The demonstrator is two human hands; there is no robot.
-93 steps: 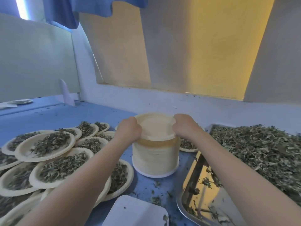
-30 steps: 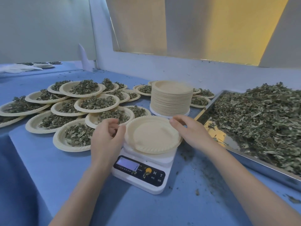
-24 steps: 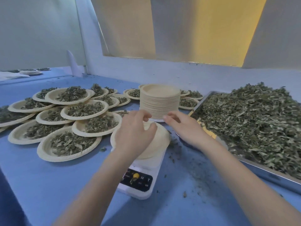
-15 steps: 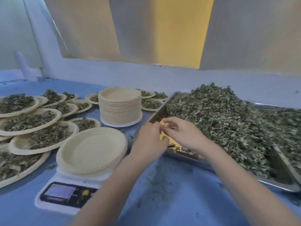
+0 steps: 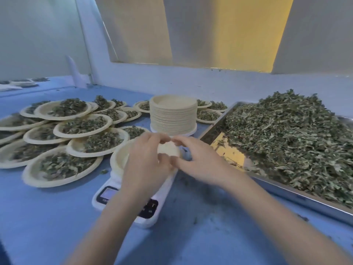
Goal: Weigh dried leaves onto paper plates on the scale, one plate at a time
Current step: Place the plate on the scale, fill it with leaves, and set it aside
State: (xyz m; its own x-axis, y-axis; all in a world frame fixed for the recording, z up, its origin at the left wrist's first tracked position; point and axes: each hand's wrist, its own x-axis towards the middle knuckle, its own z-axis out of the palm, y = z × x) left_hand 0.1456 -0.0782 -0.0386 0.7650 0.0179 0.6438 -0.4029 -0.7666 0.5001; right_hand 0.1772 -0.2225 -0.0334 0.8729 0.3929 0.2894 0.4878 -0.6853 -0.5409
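Over the scale [image 5: 126, 199], both hands [image 5: 147, 165] on an empty plate [image 5: 122, 159].

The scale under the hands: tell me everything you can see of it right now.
The scale is a small white kitchen scale, plastic by its look, sitting flat on the blue table. Its near edge carries a dark panel with a pale display, whose reading is too blurred to tell, and buttons partly hidden by the left forearm. An empty paper plate rests on its platform. The left hand and right hand meet over the plate, hiding most of the platform; neither visibly touches the scale itself.
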